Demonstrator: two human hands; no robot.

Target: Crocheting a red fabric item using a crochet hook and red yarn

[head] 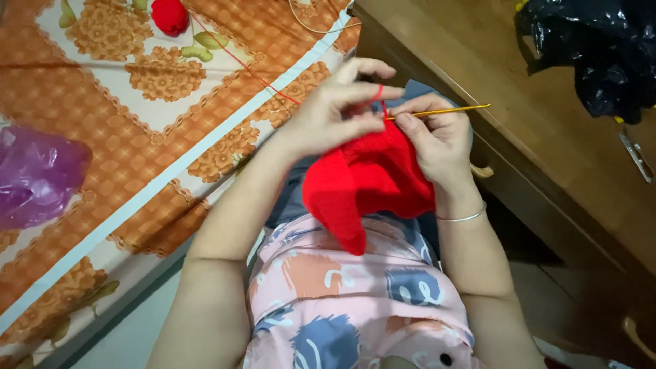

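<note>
The red crochet piece (365, 181) hangs over the lap between both hands: the left hand (335, 113) pinches its top edge and the red yarn (239, 61), while the right hand (437, 140) grips a yellow crochet hook (444, 111). To the left lies a bed (137, 137) with an orange floral sheet (a red yarn ball (169, 15) on it); a wooden tabletop (519, 102) stands right.

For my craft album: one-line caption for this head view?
Left hand tensions red yarn while right hand works a yellow crochet hook into red crochet work.

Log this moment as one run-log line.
left hand: pinches red crochet piece, red yarn over finger | right hand: holds yellow crochet hook | yarn ball: on patterned bedsheet
</note>
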